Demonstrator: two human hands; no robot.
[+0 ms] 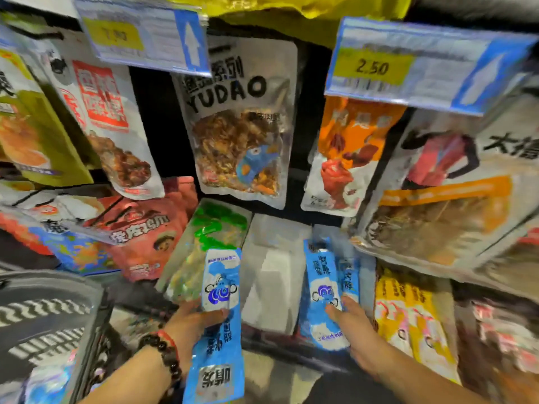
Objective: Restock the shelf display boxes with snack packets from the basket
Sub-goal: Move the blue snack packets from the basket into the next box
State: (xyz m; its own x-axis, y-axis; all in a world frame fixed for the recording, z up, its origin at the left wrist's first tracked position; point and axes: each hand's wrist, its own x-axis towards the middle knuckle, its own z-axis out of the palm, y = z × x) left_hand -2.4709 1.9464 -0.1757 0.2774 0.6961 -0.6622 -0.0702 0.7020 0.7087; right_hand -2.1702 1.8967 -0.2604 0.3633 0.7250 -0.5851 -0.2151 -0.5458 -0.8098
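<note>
My left hand point(194, 322) grips a long blue-and-white snack packet point(217, 330) with a blue cartoon monkey, held upright in front of the shelf. My right hand point(354, 330) rests with thumb and fingers on more blue packets point(323, 290) of the same kind that stand in a display box point(303, 333) on the lower shelf. A dark basket point(46, 319) sits at the lower left, with something blue showing inside it.
A white display box point(271, 272) stands between the two hands, a green packet point(210, 240) left of it and yellow packets point(408, 310) to the right. Hanging bags point(236, 123) and price tags point(376, 68) crowd the space above. Red snack bags point(145, 228) lie at the left.
</note>
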